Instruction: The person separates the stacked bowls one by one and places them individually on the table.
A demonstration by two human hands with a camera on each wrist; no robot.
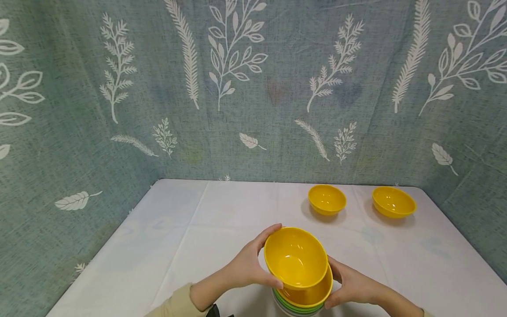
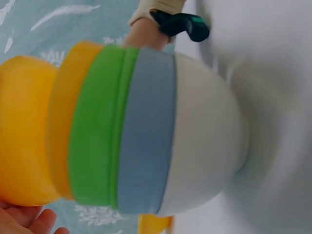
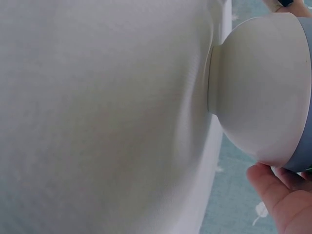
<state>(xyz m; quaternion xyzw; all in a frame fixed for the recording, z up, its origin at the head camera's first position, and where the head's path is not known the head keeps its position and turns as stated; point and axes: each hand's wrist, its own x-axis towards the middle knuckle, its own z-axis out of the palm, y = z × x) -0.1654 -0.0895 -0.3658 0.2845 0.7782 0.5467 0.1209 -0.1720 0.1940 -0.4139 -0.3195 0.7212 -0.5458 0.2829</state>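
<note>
White cloth under us: our left hand (image 1: 247,264) tilts the top bowl (image 1: 295,257) free while our right hand (image 1: 352,286) clasps the stack (image 1: 303,304) beside it steady.

Top yellow bowl (image 1: 296,257) tilted, lifted off stack of bowls (image 1: 303,301) (yellow, green, blue, white) at 6 o'clock on bench (image 1: 198,229).

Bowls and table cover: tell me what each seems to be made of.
The top yellow bowl, tilted in the left hand, and the stack of bowls under it look like smooth plastic or melamine: flat solid colours, soft sheen, thin even rims. The table cover looks like white cloth: matte, with faint creases.
</note>
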